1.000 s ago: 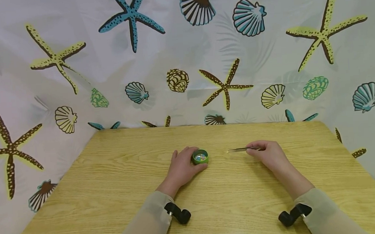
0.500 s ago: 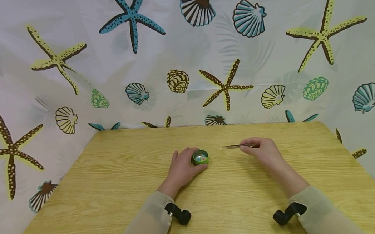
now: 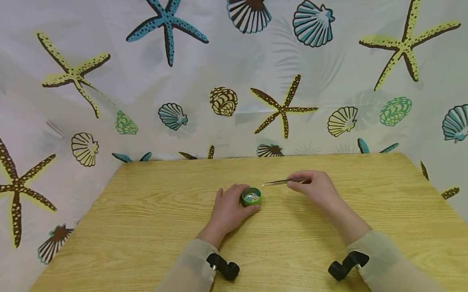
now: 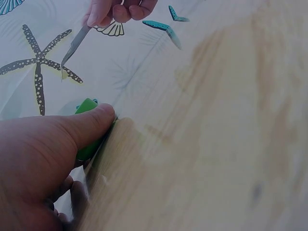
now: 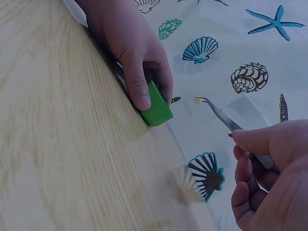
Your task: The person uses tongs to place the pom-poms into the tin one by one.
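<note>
My left hand [image 3: 231, 210] curls round a small round green container [image 3: 252, 202] on the table, its thumb along the near side. Several small pastel pieces [image 3: 252, 198] lie inside the container. In the right wrist view my right hand [image 5: 276, 168] pinches metal tweezers [image 5: 224, 117] with bent tips. A tiny yellow piece [image 5: 198, 100] sits between those tips. From the head view, the tweezers reach leftward just above and to the right of the container's rim. The container's inside is hidden in both wrist views.
A wood-grain table [image 3: 143, 241] stretches under both hands. Behind and beside it hangs a white cloth [image 3: 197, 68] printed with starfish and shells. Each sleeve carries a black wrist mount, the left one [image 3: 224, 266] and the right one [image 3: 347, 265].
My right hand has moved left with the tweezers and the yellow piece, closing in on the green container. The left hand keeps its hold on the container in place.
</note>
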The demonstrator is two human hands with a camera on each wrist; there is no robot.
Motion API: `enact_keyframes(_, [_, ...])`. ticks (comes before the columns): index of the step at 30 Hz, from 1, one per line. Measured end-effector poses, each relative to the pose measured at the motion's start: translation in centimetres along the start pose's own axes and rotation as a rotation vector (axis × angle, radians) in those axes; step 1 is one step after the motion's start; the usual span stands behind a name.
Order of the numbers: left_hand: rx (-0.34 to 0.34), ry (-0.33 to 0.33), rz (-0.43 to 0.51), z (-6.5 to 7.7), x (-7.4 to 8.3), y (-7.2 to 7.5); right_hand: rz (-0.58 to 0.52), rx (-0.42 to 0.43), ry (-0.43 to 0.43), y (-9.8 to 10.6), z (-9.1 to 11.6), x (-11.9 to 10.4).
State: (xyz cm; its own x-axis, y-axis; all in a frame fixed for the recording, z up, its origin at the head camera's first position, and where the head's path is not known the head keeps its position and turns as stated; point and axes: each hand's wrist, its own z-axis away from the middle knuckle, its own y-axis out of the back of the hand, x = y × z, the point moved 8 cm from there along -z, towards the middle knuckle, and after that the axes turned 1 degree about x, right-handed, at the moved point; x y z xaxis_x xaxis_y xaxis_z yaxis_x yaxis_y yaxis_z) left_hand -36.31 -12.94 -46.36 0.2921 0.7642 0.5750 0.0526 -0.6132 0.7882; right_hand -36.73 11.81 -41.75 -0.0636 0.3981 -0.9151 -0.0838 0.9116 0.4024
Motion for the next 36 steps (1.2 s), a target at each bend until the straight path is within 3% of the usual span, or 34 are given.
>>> enact_keyframes(14, [-0.01, 0.016, -0.006, 0.0, 0.0, 0.0, 0.0, 0.009, 0.019, -2.2, -1.0, -0.3])
enact_keyframes(36, [-0.003, 0.01, -0.018, 0.1, 0.2, 0.1, 0.032, 0.019, -0.028, -3.5, -1.4, 0.8])
